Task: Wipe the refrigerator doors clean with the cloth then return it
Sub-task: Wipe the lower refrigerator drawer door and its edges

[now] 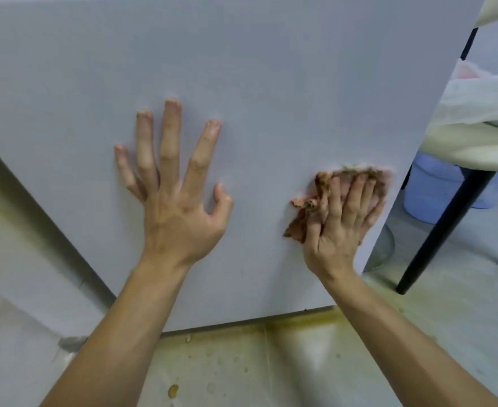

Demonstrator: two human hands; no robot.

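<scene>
The pale grey refrigerator door (271,83) fills most of the head view. My left hand (177,201) rests flat on it with fingers spread, near the middle. Close to the door's right edge, my right hand (341,218) presses a crumpled, dirty pinkish-brown cloth (303,221) against the door. Its fingers lie straight over the cloth, which sticks out to the left and above the fingertips.
A black table leg (444,227) stands just right of the door, with a pale table top and white plastic bags (477,92) above it. A blue basket (435,189) sits on the floor behind the leg. The tiled floor (241,368) below the door carries yellowish stains.
</scene>
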